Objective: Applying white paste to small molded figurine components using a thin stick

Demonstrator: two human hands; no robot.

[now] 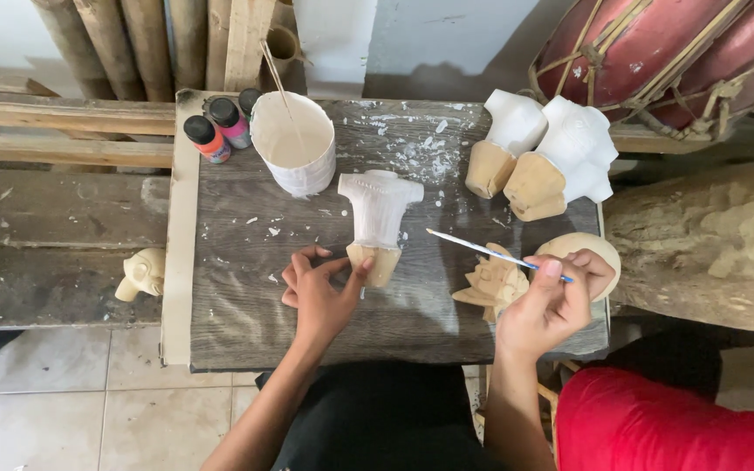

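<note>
The small carved figure (378,225) lies flat near the middle of the bench (237,305), its upper part coated white and its foot bare wood. The left hand (318,292) pinches that unpainted foot between thumb and fingers, which looks like a way to steady the piece without touching wet paint. At about three o'clock from the figure, the right hand (554,307) holds a thin paintbrush (490,254) pencil-fashion, fingers closed around its blue handle, the tip pointing toward the figure but apart from it.

Just under that hand lies an unpainted flower-like carving (489,286), and behind the hand a round pale wooden disc (593,247). At one o'clock two larger white-coated carvings (544,153) lie on their sides, bare bases turned toward the person, probably so the paint can dry untouched. At eleven o'clock stands a white paint tub (296,144) with a stick in it, close enough for dipping, with small paint bottles (216,131) beside it. Off the bench at nine o'clock rests a small raw carving (142,273). White flecks spot the bench top.
</note>
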